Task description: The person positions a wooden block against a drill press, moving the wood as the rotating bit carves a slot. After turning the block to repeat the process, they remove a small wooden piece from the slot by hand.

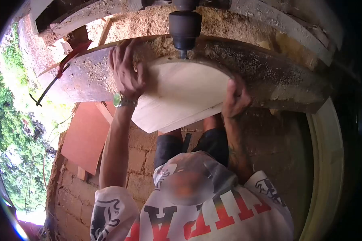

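Observation:
A pale wooden board point(185, 88) with a curved far edge and a straight near edge lies on a worn, sawdust-covered plank point(265, 68). My left hand point(126, 70), with a watch on the wrist, holds the board's left side; its fingers reach over onto the plank. At the right edge, my right hand point(236, 96) grips the board with its thumb at the top and fingers folded. Above the far edge hangs a black drill chuck point(184, 28). Its short bit point(183, 54) meets or nearly meets the board there; contact is hard to make out.
Sawdust point(149, 24) is heaped behind the plank. To the left sits a red-handled tool point(70, 58) with a dark bent rod. A reddish panel point(86, 136) leans below, by a brick surface point(138, 160). A pale curved frame piece point(328, 160) stands at right.

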Tool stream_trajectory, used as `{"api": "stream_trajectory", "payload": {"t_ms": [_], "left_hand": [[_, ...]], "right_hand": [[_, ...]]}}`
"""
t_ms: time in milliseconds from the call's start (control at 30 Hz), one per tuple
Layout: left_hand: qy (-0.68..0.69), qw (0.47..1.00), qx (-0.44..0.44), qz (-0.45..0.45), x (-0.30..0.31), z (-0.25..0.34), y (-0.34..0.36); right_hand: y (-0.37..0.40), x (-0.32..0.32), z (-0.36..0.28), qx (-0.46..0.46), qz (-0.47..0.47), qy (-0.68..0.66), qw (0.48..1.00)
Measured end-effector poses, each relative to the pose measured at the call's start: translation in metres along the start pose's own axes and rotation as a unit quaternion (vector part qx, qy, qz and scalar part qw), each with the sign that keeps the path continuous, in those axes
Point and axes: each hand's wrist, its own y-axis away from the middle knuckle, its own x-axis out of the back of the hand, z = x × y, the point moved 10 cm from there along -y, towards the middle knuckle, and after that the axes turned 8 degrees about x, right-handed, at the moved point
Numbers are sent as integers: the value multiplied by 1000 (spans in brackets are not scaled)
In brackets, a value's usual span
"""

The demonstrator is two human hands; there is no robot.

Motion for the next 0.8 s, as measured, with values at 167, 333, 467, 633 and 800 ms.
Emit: {"api": "stream_trajectory", "payload": {"t_ms": [167, 333, 467, 633, 800], "left_hand": [[-11, 999, -39, -1, 5, 6, 12], [2, 999, -34, -18, 3, 3, 4], [-25, 999, -29, -2, 8, 9, 8], [-27, 999, 32, -17, 7, 7, -2], [-40, 998, -34, 38, 6, 12, 5]], "right_hand": [[28, -7, 9, 52, 36, 9, 998], [13, -7, 6, 14, 15, -13, 1000], [28, -7, 7, 23, 55, -33, 998], [-3, -3, 13, 3, 45, -3, 999], [13, 4, 6, 14, 72, -31, 997]]}}
